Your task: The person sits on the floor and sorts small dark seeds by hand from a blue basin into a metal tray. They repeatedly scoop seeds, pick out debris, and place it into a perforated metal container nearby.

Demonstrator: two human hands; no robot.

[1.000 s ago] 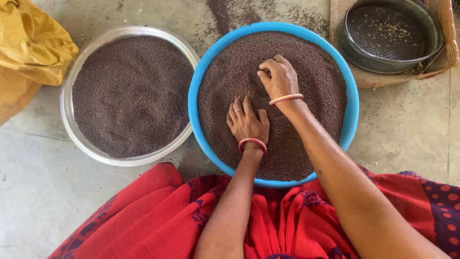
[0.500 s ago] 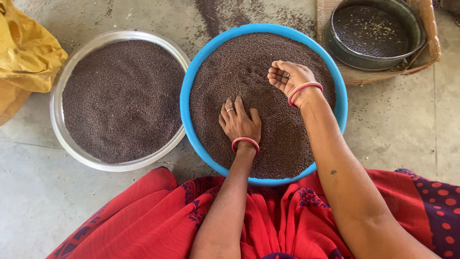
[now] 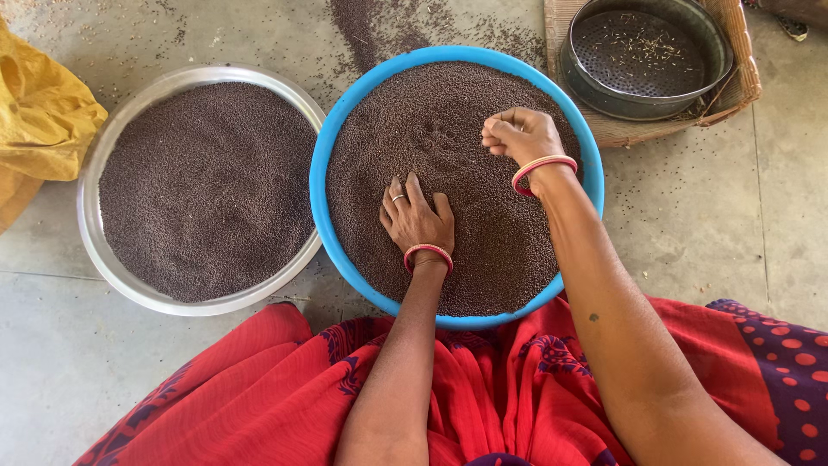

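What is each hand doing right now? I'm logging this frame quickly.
Left hand: open, flat on the dark seeds in the blue basin.
Right hand: lifted, fingers pinched together; whether it holds seeds cannot be told.

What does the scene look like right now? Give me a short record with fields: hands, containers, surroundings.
left hand: flat, palm down on the dark seeds in the blue basin
right hand: raised over the seeds, fingers curled, grip loosely closed
steel bowl: left of basin, full of seeds
sieve: upper right, in a woven tray
yellow cloth: far left
floor: scattered seeds
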